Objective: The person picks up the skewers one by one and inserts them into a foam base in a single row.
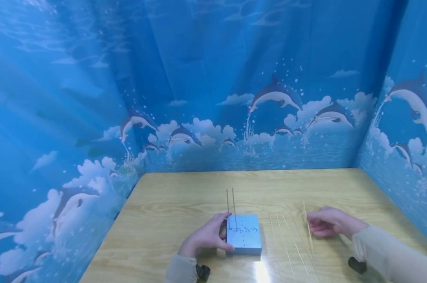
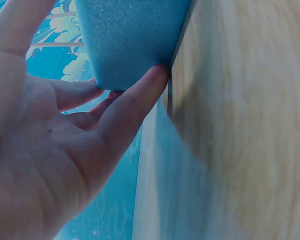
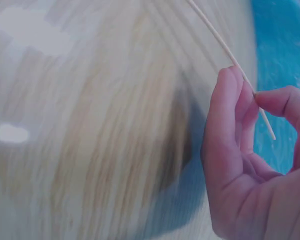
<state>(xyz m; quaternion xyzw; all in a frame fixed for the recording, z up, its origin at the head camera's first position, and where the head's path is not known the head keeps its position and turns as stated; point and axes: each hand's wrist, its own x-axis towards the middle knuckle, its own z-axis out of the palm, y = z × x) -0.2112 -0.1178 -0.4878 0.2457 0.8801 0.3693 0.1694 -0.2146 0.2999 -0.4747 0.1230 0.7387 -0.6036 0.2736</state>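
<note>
Sleeve (image 1: 393, 251), right hand (image 1: 329, 222) pinching stick (image 3: 216, 35), blue block (image 1: 246, 237)

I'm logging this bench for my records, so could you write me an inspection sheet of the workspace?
Surface: wood-grain table, glare near the block.
Job's things: blue foam block, top dotted dark; two thin sticks standing in it; several loose sticks lying to its right.
Clutter: nothing seen.
Grips: left grip holds the block's left side; right grip pinches another stick.
Cables: nothing seen.
Surroundings: dolphin-print curtain.
</note>
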